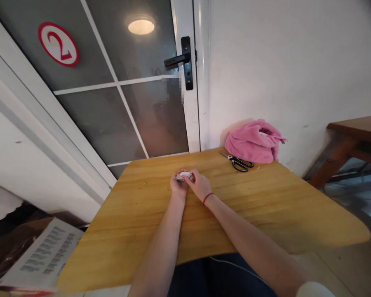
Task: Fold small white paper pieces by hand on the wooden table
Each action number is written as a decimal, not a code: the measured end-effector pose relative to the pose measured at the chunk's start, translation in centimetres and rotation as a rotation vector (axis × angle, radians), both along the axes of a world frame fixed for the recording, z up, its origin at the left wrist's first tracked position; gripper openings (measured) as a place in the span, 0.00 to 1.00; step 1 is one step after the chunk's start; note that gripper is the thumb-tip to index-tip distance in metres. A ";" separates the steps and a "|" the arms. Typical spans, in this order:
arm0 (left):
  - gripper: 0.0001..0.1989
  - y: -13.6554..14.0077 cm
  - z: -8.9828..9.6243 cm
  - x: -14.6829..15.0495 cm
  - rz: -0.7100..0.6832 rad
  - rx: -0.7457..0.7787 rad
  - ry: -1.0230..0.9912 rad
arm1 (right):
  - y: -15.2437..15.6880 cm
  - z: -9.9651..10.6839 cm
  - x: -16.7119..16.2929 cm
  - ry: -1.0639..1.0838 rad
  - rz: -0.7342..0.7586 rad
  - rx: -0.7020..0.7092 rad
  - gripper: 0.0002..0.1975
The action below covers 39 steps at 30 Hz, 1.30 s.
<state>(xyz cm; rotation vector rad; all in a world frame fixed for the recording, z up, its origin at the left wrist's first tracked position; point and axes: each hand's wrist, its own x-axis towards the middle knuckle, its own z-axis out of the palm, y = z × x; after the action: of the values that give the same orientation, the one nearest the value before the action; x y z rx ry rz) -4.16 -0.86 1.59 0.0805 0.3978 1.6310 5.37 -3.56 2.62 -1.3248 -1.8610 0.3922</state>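
Note:
Above the middle of the wooden table, my left hand (179,183) is turned palm up with its fingers curled around a small white folded piece (184,175), perhaps paper or card. Its exact kind is too small to make out. My right hand (200,184), with a red string bracelet (207,199) at the wrist, pinches the right side of the same white piece between thumb and fingers. Both hands are close together, and the fingers partly cover the piece.
On the wooden table (136,222), black-handled scissors (239,162) lie at the back right beside a pink plush bag (253,141). A glass door (160,119) with a black handle stands behind. A printed cardboard box (43,251) is low at left, and a brown table (358,128) at right.

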 end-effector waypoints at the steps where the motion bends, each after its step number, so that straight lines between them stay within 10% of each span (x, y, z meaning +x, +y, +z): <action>1: 0.10 0.0 0.0 0.3 -0.021 0.021 0.004 | 0.1 -0.1 0.0 -0.005 0.002 -0.010 0.18; 31: 0.09 0.3 0.0 -0.9 0.089 -0.089 -0.018 | 0.7 -0.5 0.2 -0.039 -0.045 -0.025 0.18; 39: 0.09 -0.3 -0.5 2.0 -0.061 -0.047 0.066 | 0.6 0.0 0.3 -0.104 -0.103 -0.009 0.18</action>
<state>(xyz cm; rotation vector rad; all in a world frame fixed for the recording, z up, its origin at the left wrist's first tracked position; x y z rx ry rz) -2.11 -1.15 1.14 0.1107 0.4797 1.5609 5.70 -2.95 2.66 -1.4653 -1.8678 0.2825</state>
